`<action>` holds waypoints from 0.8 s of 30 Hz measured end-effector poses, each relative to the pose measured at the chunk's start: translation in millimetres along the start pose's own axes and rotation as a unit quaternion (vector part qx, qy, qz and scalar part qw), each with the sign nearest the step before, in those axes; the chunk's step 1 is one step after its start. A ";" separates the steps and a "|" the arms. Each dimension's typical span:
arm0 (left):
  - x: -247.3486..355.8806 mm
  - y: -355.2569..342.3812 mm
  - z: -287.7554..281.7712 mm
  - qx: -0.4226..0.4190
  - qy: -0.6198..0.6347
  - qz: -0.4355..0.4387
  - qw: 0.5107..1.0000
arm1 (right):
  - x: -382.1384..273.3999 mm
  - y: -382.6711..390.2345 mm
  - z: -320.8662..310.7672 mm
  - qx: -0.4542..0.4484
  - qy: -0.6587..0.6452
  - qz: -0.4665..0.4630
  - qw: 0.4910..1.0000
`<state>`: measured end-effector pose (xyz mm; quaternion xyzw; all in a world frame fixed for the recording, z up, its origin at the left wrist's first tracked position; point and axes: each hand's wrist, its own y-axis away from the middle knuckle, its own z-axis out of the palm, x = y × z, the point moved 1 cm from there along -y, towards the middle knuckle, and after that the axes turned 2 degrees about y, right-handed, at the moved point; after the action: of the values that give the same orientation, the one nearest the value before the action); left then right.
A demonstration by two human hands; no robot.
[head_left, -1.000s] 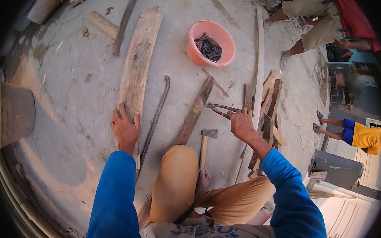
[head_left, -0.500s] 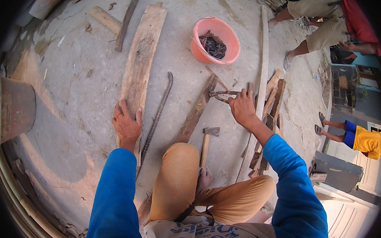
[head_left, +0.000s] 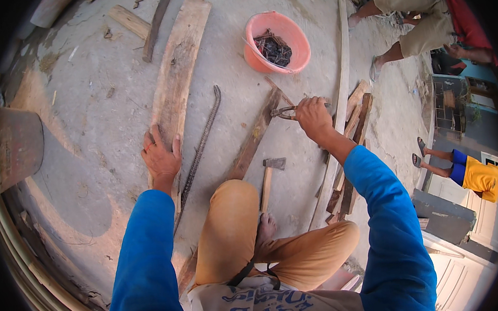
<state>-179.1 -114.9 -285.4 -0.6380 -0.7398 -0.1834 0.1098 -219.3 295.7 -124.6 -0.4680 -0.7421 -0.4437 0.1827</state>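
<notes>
Wooden plank [head_left: 176,80], long and weathered, lies on the concrete floor [head_left: 89,107] and runs toward 12 o'clock. In the head view the left hand [head_left: 162,157] presses flat on its near end, fingers spread. At 3 o'clock from this hand lies a ribbed steel bar [head_left: 200,144], then a narrower board [head_left: 256,135]. The right hand [head_left: 313,115] is closed around the handles of metal pincers [head_left: 286,113], whose head points to 9 o'clock, just over the narrower board. A hammer [head_left: 268,180] lies near the knee. An orange bucket [head_left: 277,41] stands at 12 o'clock.
</notes>
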 end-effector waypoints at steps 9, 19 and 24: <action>-1.3 1.6 5.2 0.032 0.015 0.011 0.999 | 39.6 -44.3 7.9 -0.082 -0.103 -0.081 0.988; -4.0 -2.7 12.3 0.047 0.016 0.026 0.998 | 65.2 -59.8 51.7 -0.042 -0.152 -0.155 0.975; -5.6 -2.1 16.1 0.051 0.005 0.034 0.998 | 74.3 -72.0 93.4 -0.023 -0.172 -0.178 0.969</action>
<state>-179.0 -113.6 -302.6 -0.6556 -0.7255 -0.1443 0.1519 -304.3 400.6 -159.1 -0.4012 -0.8236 -0.3990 -0.0401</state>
